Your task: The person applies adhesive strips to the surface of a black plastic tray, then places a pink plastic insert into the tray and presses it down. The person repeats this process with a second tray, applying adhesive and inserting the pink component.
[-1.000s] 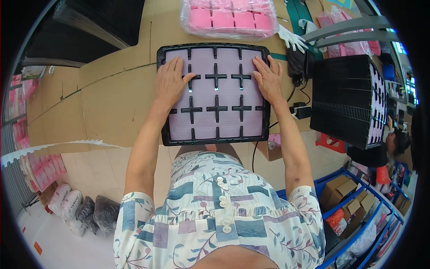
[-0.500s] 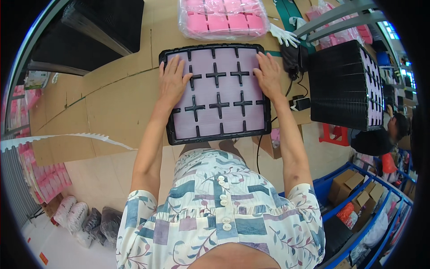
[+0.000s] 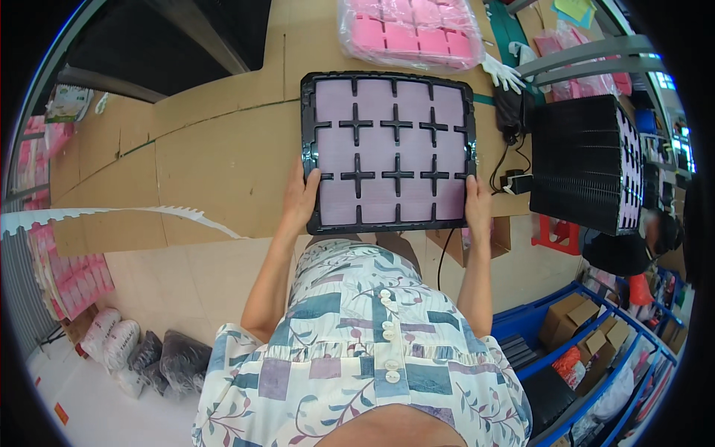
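A black plastic tray (image 3: 387, 226) with lilac sheets (image 3: 377, 147) showing between black cross-shaped dividers lies at the table's near edge in front of me. My left hand (image 3: 299, 201) grips its left side low down, thumb on the rim and the other fingers partly hidden. On the opposite side my right hand (image 3: 478, 207) holds the right rim in the same way. To the right stands a stack of black trays (image 3: 573, 160) with lilac showing along its side.
Brown cardboard (image 3: 216, 175) covers the table. Beyond the tray lies a plastic-wrapped pack of pink foam (image 3: 413, 36), with white gloves (image 3: 503, 74) and a black pouch (image 3: 512, 112) beside it. A white toothed strip (image 3: 134, 216) juts in at left. A red stool (image 3: 550, 242) stands at right.
Both hands have slid from the tray's upper corners down to its lower sides and now grip it. Relative to the table, the tray sits slightly further right; the view has also shifted.
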`<state>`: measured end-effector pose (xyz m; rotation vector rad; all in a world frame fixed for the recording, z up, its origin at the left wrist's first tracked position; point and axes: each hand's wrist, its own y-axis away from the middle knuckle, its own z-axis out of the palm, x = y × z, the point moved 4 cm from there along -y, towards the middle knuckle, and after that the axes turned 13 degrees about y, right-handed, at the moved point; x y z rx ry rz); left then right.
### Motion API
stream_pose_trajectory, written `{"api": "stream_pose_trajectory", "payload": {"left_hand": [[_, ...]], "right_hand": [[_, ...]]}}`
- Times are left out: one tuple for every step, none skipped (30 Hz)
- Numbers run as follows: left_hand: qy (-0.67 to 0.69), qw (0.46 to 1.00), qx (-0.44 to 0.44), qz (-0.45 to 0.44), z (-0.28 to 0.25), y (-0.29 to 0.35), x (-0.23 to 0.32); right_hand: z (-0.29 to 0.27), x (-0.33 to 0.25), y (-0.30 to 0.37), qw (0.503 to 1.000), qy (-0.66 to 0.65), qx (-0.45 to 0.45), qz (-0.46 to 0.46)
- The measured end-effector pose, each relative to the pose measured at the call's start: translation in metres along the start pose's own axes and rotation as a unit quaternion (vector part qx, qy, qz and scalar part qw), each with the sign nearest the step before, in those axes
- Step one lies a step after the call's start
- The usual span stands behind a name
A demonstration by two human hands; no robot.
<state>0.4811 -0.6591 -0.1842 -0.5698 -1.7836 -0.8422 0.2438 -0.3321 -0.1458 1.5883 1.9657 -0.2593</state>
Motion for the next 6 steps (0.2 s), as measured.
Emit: {"api": "stream_pose_trajectory", "payload": {"left_hand": [[0.034,0.999,0.002,0.008,0.0,0.002,0.0],[0.073,0.997,0.006,0.017,0.006,0.004,0.002],[0.083,0.996,0.02,0.004,0.008,0.003,0.004],[0.093,0.995,0.034,-0.008,0.007,0.003,0.005],[0.102,0.993,0.045,-0.022,0.006,0.004,0.004],[0.106,0.994,0.033,-0.014,0.016,-0.001,0.011]], "right_hand": [[0.009,0.001,0.006,0.999,0.003,0.037,0.005],[0.016,0.007,0.003,0.996,-0.058,0.065,-0.007],[0.015,0.004,0.003,0.997,-0.052,0.042,0.03],[0.011,-0.004,0.003,0.998,-0.029,0.054,-0.002],[0.006,-0.012,0.005,0.997,-0.005,0.066,-0.032],[0.014,0.001,0.006,0.985,0.048,0.153,-0.062]]}}
